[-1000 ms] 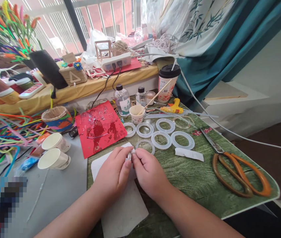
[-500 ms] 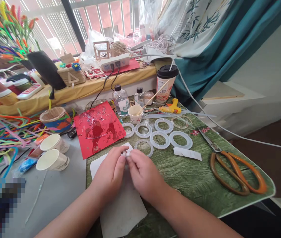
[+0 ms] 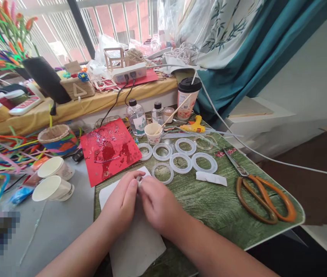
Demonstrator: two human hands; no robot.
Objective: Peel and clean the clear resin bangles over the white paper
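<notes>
My left hand (image 3: 120,204) and my right hand (image 3: 158,202) meet fingertip to fingertip near the middle of the view. Both are closed, pinching a small whitish piece (image 3: 139,179) between them. Fingers cover most of it, so its kind does not show. Beneath my hands lies a white sheet of paper (image 3: 137,244). Just beyond my right fingers, several translucent silicone rings (image 3: 214,163) lie on the green wood-patterned tabletop (image 3: 209,207). A small folded white paper strip (image 3: 211,178) rests beside them.
Large orange-handled scissors (image 3: 246,174) lie at right. A wet-spotted red sheet (image 3: 110,150) is at left, near two tipped paper cups (image 3: 46,188). Behind stand a small cup (image 3: 153,136) with a stick, a bottle (image 3: 137,119), a yellow glue gun (image 3: 194,125) and a lidded drink cup (image 3: 187,102).
The whole scene has shifted slightly left as my head turned. My hands stay together on the small piece, and my right fingers have curled more over it.
</notes>
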